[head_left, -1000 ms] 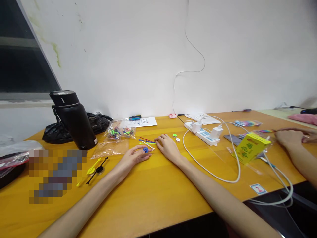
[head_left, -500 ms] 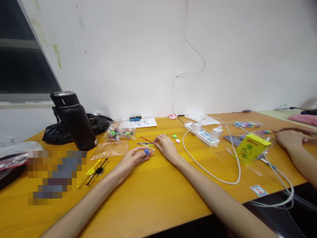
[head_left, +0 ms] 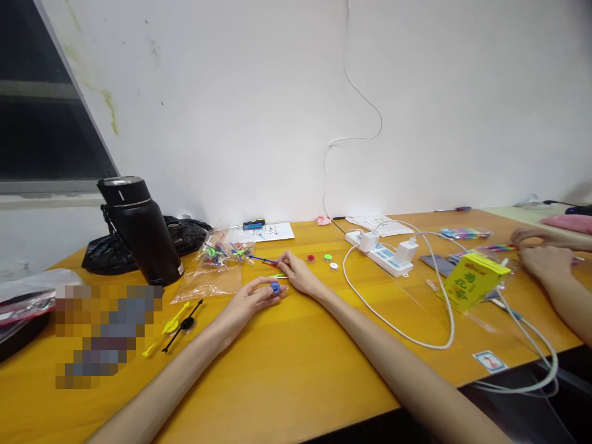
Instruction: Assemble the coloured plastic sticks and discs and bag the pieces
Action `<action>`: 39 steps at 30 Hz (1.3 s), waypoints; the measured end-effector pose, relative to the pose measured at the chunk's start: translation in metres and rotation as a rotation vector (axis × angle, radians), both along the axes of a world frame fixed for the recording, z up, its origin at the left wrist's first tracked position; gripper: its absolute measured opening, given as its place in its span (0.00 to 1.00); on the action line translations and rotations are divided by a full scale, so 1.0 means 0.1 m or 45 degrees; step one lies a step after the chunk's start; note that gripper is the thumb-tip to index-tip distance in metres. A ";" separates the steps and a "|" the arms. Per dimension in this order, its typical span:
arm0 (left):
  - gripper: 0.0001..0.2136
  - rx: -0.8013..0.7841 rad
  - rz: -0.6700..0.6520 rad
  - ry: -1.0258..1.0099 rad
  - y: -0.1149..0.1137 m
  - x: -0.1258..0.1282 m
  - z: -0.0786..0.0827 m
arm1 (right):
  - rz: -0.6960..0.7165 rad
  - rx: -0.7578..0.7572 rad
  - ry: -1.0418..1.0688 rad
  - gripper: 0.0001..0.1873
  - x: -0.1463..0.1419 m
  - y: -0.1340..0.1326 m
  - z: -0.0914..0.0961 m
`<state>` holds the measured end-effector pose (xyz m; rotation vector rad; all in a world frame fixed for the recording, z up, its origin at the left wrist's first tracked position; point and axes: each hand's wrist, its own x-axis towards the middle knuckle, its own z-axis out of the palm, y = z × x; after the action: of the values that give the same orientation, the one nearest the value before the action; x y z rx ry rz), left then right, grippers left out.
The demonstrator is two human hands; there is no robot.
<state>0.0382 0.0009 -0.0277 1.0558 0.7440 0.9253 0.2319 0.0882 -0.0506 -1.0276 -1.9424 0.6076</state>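
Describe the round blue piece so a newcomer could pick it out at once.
On the yellowish table, find the black bottle, then look right to the person's left hand. That hand holds the round blue piece, close to the right hand. Unlike the red disc, green disc and white disc lying on the table, it is blue and held.

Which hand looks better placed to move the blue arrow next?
Probably the right hand: its fingertips are at the blue arrow and seem to pinch one end. The left hand is farther from that arrow and holds a small blue disc.
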 end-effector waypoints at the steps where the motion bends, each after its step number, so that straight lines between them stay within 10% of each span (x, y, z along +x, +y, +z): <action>1: 0.16 -0.004 0.004 -0.005 0.00 0.00 0.00 | 0.028 -0.019 0.044 0.07 -0.01 -0.01 0.02; 12: 0.16 -0.016 0.378 -0.140 0.06 -0.06 0.06 | 0.209 -0.297 0.565 0.17 0.04 -0.54 0.31; 39: 0.24 0.234 0.337 -0.067 0.06 -0.08 0.09 | 0.245 -0.425 0.467 0.21 0.09 -0.59 0.39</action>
<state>0.0303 0.0070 -0.0186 1.1048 0.7773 1.2628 0.2407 0.0294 -0.0116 -0.8555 -1.6551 1.1733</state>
